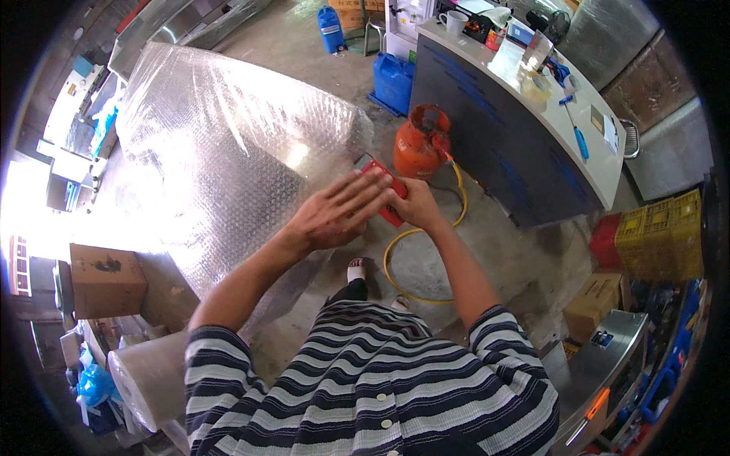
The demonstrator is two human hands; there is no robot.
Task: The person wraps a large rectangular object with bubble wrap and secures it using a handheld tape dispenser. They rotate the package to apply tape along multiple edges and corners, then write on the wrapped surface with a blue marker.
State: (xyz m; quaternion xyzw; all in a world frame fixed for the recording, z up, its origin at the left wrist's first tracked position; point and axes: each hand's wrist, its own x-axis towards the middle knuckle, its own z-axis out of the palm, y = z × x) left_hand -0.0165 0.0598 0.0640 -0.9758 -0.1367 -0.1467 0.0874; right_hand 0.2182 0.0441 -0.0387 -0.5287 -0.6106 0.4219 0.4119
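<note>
In front of me stands a large boxy object wrapped in clear bubble wrap, its surface shiny and creased. My right hand grips a red tape dispenser close to the near right corner of the wrapped object. Stretched out flat, my left hand lies across or just over the dispenser, fingers extended, and hides much of it. Whether the left palm touches the dispenser I cannot tell. Any tape on it is hidden.
Beyond my right hand stand an orange gas cylinder with a yellow hose looping over the floor, and a grey counter. A bubble wrap roll and a cardboard box are at left. Yellow crates stand at right.
</note>
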